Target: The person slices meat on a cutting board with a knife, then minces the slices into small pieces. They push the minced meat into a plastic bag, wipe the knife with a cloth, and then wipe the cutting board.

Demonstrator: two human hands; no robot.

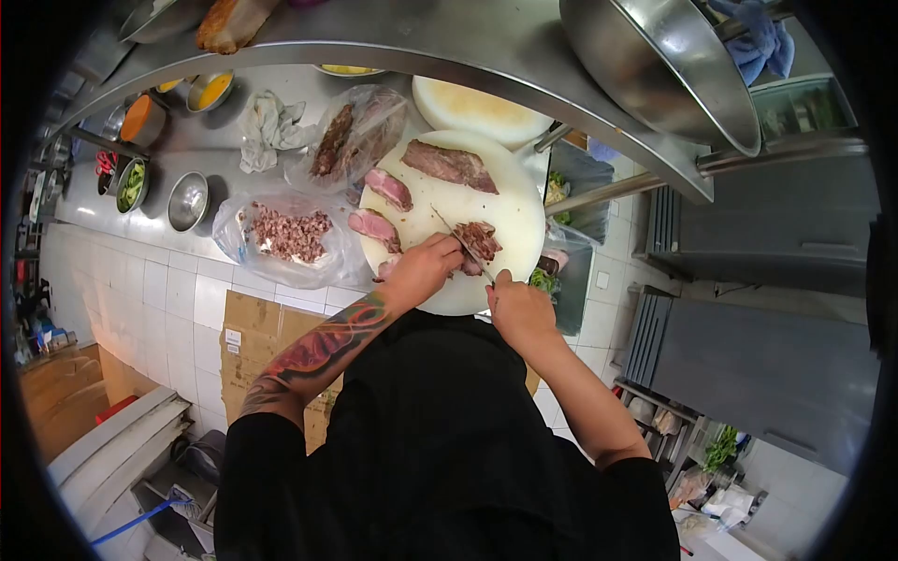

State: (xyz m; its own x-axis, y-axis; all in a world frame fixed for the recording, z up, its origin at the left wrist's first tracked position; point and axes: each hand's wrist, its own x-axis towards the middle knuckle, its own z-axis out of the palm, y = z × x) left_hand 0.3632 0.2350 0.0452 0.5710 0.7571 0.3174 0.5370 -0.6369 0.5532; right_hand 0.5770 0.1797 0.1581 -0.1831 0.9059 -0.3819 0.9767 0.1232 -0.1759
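Gap btwn slab & chopped meat, knife intruding, bags L, shelf overhead

Bright, even kitchen light with soft glare on steel, strong fisheye bending, black vignetted corners, fairly sharp centre.

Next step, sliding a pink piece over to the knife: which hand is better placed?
Left hand, I'd say: it's closer to the pink pieces at the left of the cutting board; the right hand grips the knife.
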